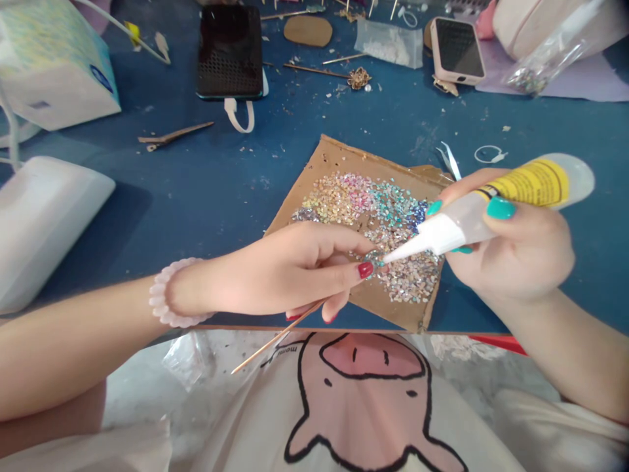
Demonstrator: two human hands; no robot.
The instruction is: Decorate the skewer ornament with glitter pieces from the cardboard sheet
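Note:
My left hand [309,265], with red nails and a pale pink bead bracelet, pinches a small piece with blue-green stones at its fingertips. A thin copper-coloured hair stick [278,337] passes under the fingers, its point reaching down past the table edge. My right hand [521,249], with turquoise nails, is closed round a clear glue bottle [535,180] with a yellow label. The bottle's white nozzle tip touches or nearly touches the stones. Below both hands lies a cardboard sheet [334,154] bearing heaps of small stones [407,282] in pink, yellow, turquoise, blue and silvery colours.
Tweezers [449,160] lie behind the cardboard. Farther back are a black phone [230,52], a pink-cased phone [457,49], another hair stick with a flower [358,78] and a plastic bag [390,42]. A tissue box [59,72] and a white device [49,223] stand left, near a hair clip [174,134].

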